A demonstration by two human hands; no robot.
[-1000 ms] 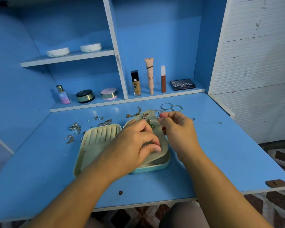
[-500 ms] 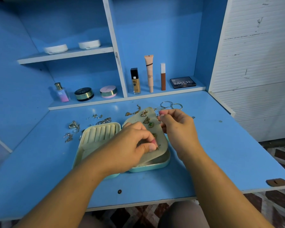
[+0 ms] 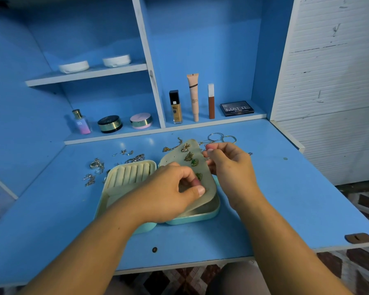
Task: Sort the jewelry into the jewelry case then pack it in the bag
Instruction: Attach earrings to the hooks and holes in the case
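Observation:
A teal jewelry case (image 3: pixel 192 219) lies open on the blue desk, its ridged ring tray (image 3: pixel 129 174) on the left half. A beige earring flap (image 3: pixel 180 161) stands tilted up from the right half, with several gold and green earrings pinned to it. My left hand (image 3: pixel 168 193) pinches the flap's lower part, fingers pressed on an earring there. My right hand (image 3: pixel 228 165) is closed behind the flap's right edge, fingertips pinched on something small that I cannot make out. Loose silver jewelry (image 3: pixel 96 165) lies left of the case, and hoop earrings (image 3: pixel 222 138) and a gold chain (image 3: pixel 173 146) lie behind it.
Cosmetics stand on the low shelf behind the desk: a perfume bottle (image 3: pixel 81 122), two round compacts (image 3: pixel 110 124), foundation bottle (image 3: pixel 175 107), tube (image 3: pixel 193 96), lip gloss (image 3: pixel 211 101) and a palette (image 3: pixel 237 107). Two white dishes (image 3: pixel 74 66) sit on the upper shelf. The desk's front edge is near my arms.
The view has shifted slightly. My left thumb and fingers slid a little along the flap's lower part; my right hand stays pinched behind the flap's edge. The case has not moved.

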